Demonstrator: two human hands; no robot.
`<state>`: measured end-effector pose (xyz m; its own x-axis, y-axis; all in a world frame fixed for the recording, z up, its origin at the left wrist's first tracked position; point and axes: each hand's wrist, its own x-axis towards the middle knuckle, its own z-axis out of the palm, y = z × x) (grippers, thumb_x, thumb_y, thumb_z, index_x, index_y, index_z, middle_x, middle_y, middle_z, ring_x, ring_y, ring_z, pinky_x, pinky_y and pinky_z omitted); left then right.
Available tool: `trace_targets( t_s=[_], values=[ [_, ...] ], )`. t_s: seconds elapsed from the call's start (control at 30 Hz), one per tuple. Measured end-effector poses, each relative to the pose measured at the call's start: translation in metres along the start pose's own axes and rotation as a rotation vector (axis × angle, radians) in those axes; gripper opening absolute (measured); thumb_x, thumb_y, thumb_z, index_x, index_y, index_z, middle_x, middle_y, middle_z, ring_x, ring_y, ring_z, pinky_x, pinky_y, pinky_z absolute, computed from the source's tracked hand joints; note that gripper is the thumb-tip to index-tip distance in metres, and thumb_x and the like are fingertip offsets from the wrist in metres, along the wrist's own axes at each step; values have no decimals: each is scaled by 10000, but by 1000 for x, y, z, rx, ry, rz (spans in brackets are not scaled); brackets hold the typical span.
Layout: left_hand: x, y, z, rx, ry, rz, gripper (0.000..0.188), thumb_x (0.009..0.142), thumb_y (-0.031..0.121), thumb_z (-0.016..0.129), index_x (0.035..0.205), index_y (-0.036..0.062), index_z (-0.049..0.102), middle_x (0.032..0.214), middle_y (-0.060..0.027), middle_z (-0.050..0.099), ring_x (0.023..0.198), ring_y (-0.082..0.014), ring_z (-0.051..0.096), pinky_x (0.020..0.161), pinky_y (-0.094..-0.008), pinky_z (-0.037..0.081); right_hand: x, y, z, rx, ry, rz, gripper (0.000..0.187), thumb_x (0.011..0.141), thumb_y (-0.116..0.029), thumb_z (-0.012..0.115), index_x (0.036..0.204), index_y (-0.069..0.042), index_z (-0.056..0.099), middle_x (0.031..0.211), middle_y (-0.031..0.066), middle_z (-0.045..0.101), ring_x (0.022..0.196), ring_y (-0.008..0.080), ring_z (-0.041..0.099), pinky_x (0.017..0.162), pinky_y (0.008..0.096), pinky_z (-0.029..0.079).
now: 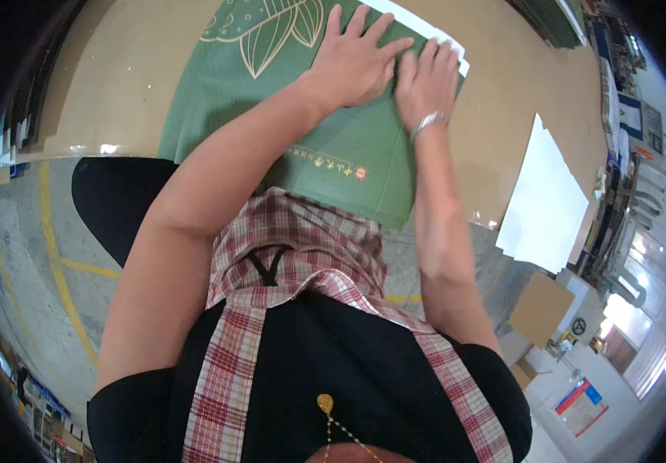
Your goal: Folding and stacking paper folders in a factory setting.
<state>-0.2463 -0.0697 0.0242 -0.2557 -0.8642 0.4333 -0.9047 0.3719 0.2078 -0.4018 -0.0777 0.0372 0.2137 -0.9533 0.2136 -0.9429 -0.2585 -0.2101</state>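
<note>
A large piece of green printed paper (248, 116) lies over the tan tabletop, its near edge hanging past the table toward my lap. It bears pale gold leaf outlines, a small line of gold print and a round emblem; a white strip (418, 27) runs along its far right edge. My left hand (356, 62) lies flat on the paper with fingers spread toward that strip. Close beside it, my right hand (429, 81), with a bracelet (428, 122) at the wrist, presses flat on the right edge, fingers stretched out. Neither hand grips anything. Both hands cover part of the paper's edge.
White sheets (545, 201) are stacked at the table's right edge. More green pieces (553, 19) lie at the far right corner. Dark stacked material (40, 85) stands at the left end. A brown cardboard piece (541, 309) is below on the right, over the grey floor (20, 224).
</note>
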Motion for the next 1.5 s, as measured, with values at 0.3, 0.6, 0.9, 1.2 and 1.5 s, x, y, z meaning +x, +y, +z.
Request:
trace_targets(
  t_s=[0.3, 0.6, 0.9, 1.2, 1.5],
  values=[
    [18, -10, 23, -207, 98, 109, 492, 909, 273, 579, 1397, 271, 514, 1463, -144, 447, 1375, -395, 368, 1105, -657, 245, -139, -48, -38, 617, -186, -72, 654, 1012, -329, 436, 1535, 15, 246, 1589, 292, 187, 1486, 435, 158, 1209, 458, 137],
    [-13, -63, -87, 147, -28, -663, 836, 834, 521, 689, 1529, 231, 324, 1534, -234, 314, 1336, -581, 324, 1041, -714, 281, -131, 35, -35, 199, -166, 360, 556, 993, -428, 513, 1056, 110, 638, 1022, 335, 588, 995, 467, 545, 920, 519, 413],
    [-12, -71, -61, -18, -166, -806, 795, 782, 529, 733, 1313, 1, 464, 1223, -163, 556, 1143, -327, 519, 888, -568, 429, -112, 38, -27, 1184, -109, 724, 343, 964, -192, 597, 1223, 30, 557, 1226, 110, 616, 1100, 237, 600, 989, 375, 480],
    [-3, -90, -73, 41, -176, -762, 742, 745, 589, 755, 1199, 23, 596, 1152, -180, 634, 1106, -338, 600, 875, -496, 503, -91, 9, -24, 1565, -91, 870, 483, 903, -66, 673, 1338, 7, 478, 1265, 129, 592, 1119, 267, 597, 969, 421, 504],
    [-21, -223, -77, -308, -264, -801, 930, 751, 625, 732, 1361, -40, 506, 1219, -268, 641, 1110, -375, 646, 953, -465, 504, -30, -36, 5, 1180, -154, 622, 504, 927, -281, 632, 1255, 87, 529, 1179, 216, 644, 1059, 284, 644, 902, 384, 526]
  ],
)
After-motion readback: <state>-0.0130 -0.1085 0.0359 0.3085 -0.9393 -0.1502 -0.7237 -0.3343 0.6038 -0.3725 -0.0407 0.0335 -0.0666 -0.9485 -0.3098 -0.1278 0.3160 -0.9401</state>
